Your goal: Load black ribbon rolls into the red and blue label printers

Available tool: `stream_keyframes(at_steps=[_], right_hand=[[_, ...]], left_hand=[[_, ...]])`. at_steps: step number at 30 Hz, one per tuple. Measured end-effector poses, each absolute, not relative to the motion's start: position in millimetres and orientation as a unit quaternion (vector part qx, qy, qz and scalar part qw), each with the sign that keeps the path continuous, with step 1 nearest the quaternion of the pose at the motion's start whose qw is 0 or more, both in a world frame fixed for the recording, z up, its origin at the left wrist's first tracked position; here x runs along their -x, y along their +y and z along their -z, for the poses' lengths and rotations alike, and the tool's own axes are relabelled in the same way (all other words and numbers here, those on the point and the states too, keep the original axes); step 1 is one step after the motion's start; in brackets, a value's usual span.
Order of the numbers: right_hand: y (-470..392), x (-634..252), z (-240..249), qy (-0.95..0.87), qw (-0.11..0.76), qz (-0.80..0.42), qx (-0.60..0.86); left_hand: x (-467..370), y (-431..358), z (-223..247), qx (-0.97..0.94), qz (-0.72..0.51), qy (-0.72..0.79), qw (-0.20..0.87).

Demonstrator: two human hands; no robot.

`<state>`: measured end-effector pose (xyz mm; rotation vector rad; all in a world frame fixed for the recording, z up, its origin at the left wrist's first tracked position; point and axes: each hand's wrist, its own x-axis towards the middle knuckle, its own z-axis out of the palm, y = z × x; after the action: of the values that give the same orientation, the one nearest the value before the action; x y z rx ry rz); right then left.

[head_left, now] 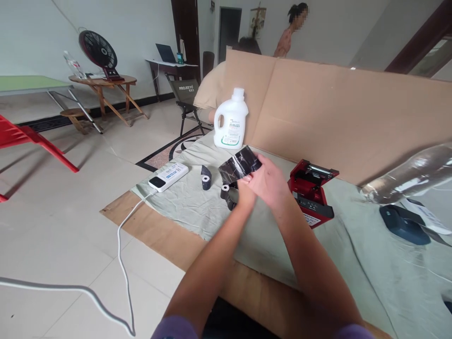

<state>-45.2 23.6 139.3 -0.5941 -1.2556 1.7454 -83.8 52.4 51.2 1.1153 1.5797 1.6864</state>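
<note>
My right hand (270, 181) is closed on the near right end of a wide, glossy black strip (239, 165) with pale vein-like streaks or reflections. Close beside it, my left hand (247, 190) is closed at the strip's lower edge, its fingers partly hidden. The strip is held tilted above the cloth. Below and left of my hands, a dark roll with a white core (225, 189) lies partly covered by my left wrist. A second dark roll (206, 181) stands further left, its loose end sticking up. Behind my right forearm sits a red label-printer-like device (312, 195) with its lid raised.
A white jug (231, 120) stands behind my hands, before a tall cardboard sheet (335, 103). A white power bank (168, 177) with a cable lies left. Clear plastic wrap (406, 172) and a dark blue device (404, 224) lie right. Two people are beyond the cardboard.
</note>
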Motion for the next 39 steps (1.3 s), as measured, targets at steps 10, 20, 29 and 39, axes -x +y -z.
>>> stream_keyframes(at_steps=[10,20,29,39], right_hand=[[42,0,-135,-0.511,0.502,-0.648,0.261],[55,-8,-127,-0.473,0.52,-0.652,0.284],[59,-7,-125,-0.449,0.531,-0.662,0.281],[59,-7,-120,-0.474,0.521,-0.659,0.264]], left_hand=[[172,23,-71,-0.357,-0.76,0.275,0.469],[161,22,-66,-0.348,-0.793,0.32,0.385],[159,30,-51,-0.369,-0.78,0.346,0.369],[158,41,-30,-0.464,-0.728,0.374,0.34]])
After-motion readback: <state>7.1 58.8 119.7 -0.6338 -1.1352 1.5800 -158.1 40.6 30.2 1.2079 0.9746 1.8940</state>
